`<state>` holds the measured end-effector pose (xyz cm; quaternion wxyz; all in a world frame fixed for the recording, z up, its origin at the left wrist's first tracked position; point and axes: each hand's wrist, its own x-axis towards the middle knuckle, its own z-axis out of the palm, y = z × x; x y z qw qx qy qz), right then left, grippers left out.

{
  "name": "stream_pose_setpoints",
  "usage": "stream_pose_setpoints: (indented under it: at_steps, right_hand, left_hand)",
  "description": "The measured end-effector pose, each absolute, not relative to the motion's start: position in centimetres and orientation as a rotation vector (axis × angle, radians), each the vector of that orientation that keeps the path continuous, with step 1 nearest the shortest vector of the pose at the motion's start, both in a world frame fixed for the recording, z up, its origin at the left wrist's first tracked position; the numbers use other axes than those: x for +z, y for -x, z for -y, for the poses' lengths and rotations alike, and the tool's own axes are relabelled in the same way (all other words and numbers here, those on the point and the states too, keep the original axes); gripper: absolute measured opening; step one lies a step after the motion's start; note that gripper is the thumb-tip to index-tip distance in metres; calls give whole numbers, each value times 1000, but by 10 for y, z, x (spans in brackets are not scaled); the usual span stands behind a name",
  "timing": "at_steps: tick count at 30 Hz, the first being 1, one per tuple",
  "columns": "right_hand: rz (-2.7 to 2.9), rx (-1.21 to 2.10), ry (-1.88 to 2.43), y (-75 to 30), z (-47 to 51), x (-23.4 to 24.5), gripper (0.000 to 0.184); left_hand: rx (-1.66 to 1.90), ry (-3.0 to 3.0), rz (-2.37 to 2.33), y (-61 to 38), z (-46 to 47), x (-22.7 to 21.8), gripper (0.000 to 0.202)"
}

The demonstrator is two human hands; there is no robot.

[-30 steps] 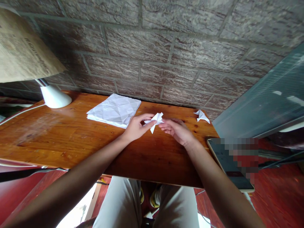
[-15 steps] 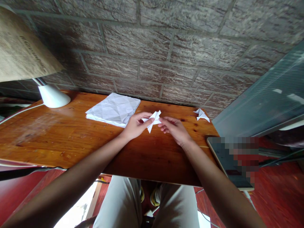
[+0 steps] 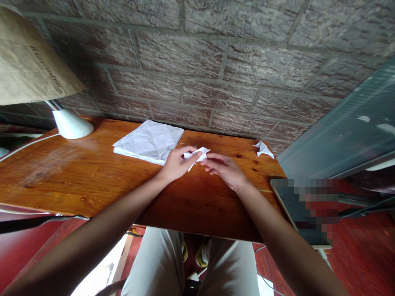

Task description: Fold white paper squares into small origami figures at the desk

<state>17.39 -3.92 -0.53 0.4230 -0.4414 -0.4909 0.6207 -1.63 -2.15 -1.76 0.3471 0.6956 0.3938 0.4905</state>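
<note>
Above the wooden table, a small white folded paper piece (image 3: 202, 152) is pinched between the thumb and fingers of my left hand (image 3: 176, 164). My right hand (image 3: 225, 167) has its thumb and fingertips closed on the paper's right side. One pointed flap hangs down between the hands. Parts of the paper are hidden behind my fingers. Just behind and left of my left hand lies a stack of creased white paper sheets (image 3: 148, 139). Another white folded paper figure (image 3: 264, 149) sits near the table's back right corner.
A lamp with a white base (image 3: 72, 125) and printed shade (image 3: 33, 61) stands at the left. The stone-pattern wall (image 3: 197, 65) borders the table (image 3: 77, 176) at the back. A dark-screened device (image 3: 286, 201) lies at the right edge, beside a grey-green ribbed panel (image 3: 342, 123).
The folded paper has turned in my hands and its spread points look more closed together. My right fingers have shifted slightly left along it. The view has moved a little.
</note>
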Motion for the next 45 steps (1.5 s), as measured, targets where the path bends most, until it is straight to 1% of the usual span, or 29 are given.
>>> stream_pose_setpoints:
  at_steps: [9, 17, 21, 26, 29, 33, 37, 41, 45]
  right_hand:
    - [1407, 1451, 1091, -176, 39, -10, 37]
    - [1467, 1435, 1098, -176, 40, -5, 41]
    - [1413, 1502, 1162, -175, 41, -3, 39]
    - [1261, 1613, 1165, -174, 41, -4, 33]
    - [1171, 1670, 1079, -175, 43, 0, 38]
    - [1236, 1673, 953, -176, 47, 6, 43]
    - [1426, 1548, 946, -176, 47, 3, 51]
    - [1504, 1275, 1036, -174, 44, 0, 39]
    - [1471, 1148, 1058, -173, 43, 0, 36]
  left_hand:
    - [1248, -1776, -947, 19, 15, -19, 33]
    - [1257, -1759, -937, 19, 16, -20, 33]
    - [1291, -1725, -958, 17, 16, -20, 34]
    - [1295, -1726, -959, 17, 17, -19, 34]
    - [1277, -1750, -961, 18, 17, -17, 33]
    - [1244, -1753, -991, 19, 17, -15, 33]
    - [1248, -1714, -992, 20, 16, -15, 35]
    - [1210, -1690, -952, 20, 19, -14, 34]
    - [1151, -1644, -883, 19, 21, -11, 32]
